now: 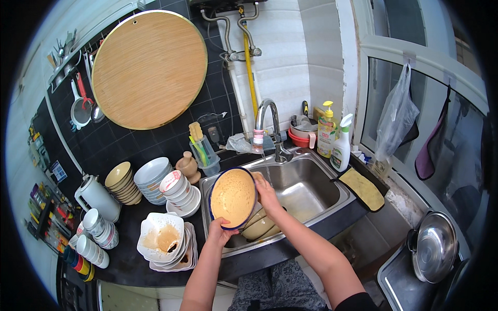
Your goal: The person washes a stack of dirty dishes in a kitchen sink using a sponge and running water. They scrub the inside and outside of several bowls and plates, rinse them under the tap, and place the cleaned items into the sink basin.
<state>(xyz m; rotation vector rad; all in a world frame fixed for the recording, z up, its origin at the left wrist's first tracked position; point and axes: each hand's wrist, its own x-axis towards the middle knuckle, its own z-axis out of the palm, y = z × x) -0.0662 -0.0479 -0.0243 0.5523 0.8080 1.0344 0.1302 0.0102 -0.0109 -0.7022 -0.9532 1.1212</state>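
Note:
My left hand (222,232) grips the near rim of a yellow bowl or plate (233,198) with a dark blue edge, tilted over the sink's left part. At its right rim is my right hand (265,191), fingers partly behind it. A thin stream of water falls from the chrome faucet (275,112) just beyond my right hand. Several yellowish bowls (258,227) lie in the steel sink (311,182) beneath the held piece. Left of the sink, white square dishes (161,237) with brown residue are stacked on the black counter (128,252).
Stacks of yellow bowls (118,175), pale blue bowls (153,177) and small white bowls (175,186) line the counter near a white kettle (99,198). A soap pump bottle (327,132) and a spray bottle (341,149) stand behind the sink. A yellow cloth (362,189) lies at right.

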